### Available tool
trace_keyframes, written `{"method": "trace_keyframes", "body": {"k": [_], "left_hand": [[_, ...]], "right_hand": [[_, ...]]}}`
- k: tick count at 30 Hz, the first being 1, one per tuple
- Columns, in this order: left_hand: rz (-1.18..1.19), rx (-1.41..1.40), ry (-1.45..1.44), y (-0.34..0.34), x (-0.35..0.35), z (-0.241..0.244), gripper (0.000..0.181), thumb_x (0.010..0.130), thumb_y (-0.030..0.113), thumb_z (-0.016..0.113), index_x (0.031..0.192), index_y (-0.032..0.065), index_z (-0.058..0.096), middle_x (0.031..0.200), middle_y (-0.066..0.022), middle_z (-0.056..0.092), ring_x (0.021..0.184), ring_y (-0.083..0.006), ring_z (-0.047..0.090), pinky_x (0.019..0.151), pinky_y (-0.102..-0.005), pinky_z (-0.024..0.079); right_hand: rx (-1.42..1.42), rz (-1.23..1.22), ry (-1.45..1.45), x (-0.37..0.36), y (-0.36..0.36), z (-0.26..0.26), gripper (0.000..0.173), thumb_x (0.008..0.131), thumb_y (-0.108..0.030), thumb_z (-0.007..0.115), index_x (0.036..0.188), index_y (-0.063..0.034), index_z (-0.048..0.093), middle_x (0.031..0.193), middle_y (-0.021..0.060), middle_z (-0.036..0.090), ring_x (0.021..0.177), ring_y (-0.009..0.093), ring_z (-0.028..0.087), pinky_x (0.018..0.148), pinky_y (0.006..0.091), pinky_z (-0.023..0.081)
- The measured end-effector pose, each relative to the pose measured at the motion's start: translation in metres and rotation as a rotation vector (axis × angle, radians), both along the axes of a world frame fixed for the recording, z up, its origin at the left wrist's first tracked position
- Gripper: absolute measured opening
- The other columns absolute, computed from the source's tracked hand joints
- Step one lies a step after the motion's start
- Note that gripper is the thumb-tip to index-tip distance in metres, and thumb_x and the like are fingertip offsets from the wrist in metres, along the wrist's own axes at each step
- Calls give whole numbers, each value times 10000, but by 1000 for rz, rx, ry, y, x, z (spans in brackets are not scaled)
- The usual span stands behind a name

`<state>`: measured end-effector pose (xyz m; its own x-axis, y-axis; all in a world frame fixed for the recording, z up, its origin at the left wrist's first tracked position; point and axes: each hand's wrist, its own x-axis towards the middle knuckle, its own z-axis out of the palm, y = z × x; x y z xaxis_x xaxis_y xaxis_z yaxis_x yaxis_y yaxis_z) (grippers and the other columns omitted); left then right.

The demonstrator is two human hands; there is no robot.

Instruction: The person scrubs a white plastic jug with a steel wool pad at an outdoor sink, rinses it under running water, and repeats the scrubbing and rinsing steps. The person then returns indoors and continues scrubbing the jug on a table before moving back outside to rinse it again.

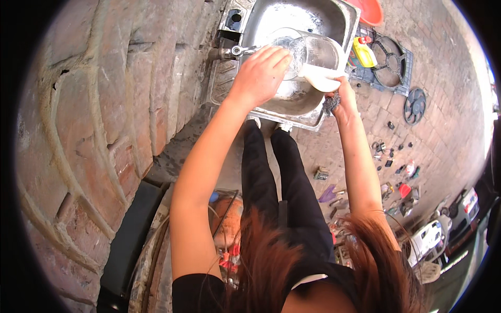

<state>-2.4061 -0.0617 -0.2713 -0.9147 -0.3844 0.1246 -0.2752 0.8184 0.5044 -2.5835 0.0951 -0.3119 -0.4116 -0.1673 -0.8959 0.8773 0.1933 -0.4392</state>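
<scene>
A clear plastic jug-like container (323,51) lies on its side over a metal sink (301,107), its round mouth towards the tap. My right hand (346,98) is closed around the end of the white handle-like part (321,77) at its near side, with a grey metal scouring pad (331,102) between hand and wrist. My left hand (264,72) is palm down, fingers together, beside the container's mouth and over the metal tap (237,51). The fingertips' undersides are hidden, so whether they grip the tap or the container cannot be told.
A brick wall (117,78) rises at the left. Right of the sink are a red basin (370,11), a yellow bottle (364,53), a black fan shroud (391,58) and a fan wheel (415,106). Small parts (389,163) lie scattered on the paving. My legs stand just before the sink.
</scene>
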Motion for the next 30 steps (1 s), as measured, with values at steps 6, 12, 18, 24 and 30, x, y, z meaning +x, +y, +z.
{"method": "trace_keyframes", "body": {"k": [6, 12, 18, 24, 30], "left_hand": [[-509, -149, -343, 1, -12, -32, 596, 752, 171, 543, 1317, 63, 388, 1364, -74, 402, 1271, -193, 357, 1098, -348, 219], [-241, -931, -599, 5, -73, -45, 689, 744, 260, 558, 1351, 27, 329, 1423, -79, 316, 1338, -161, 232, 1111, -319, 132], [-200, -86, -477, 67, -74, -43, 625, 729, 206, 576, 1287, -10, 396, 1372, -104, 383, 1301, -211, 303, 1096, -355, 189], [325, 365, 30, 97, -47, -11, 445, 710, -11, 547, 1151, 31, 502, 1203, -141, 512, 1156, -262, 461, 1007, -379, 339], [955, 1305, 440, 149, -65, 12, 398, 805, 242, 674, 1078, -14, 537, 1056, -130, 488, 1026, -214, 496, 892, -329, 413]], "right_hand": [[67, 332, 344, -51, -11, 67, 215, 834, -185, 481, 781, 10, 557, 601, 48, 556, 441, 118, 501, 397, 246, 373], [18, 549, 327, -102, -16, 74, 275, 839, -194, 481, 866, 72, 545, 694, 113, 593, 513, 160, 550, 447, 274, 435], [-25, 233, 380, -89, -39, 81, 167, 840, -111, 477, 848, 42, 542, 693, 78, 578, 563, 183, 579, 543, 293, 511], [-222, 6, 137, -97, 4, 31, 253, 877, -178, 390, 991, 33, 468, 737, 89, 568, 605, 193, 588, 579, 322, 516], [-469, -272, -241, -20, 30, 43, 233, 852, -185, 342, 845, -3, 488, 649, 59, 515, 416, 112, 419, 355, 200, 349]]}}
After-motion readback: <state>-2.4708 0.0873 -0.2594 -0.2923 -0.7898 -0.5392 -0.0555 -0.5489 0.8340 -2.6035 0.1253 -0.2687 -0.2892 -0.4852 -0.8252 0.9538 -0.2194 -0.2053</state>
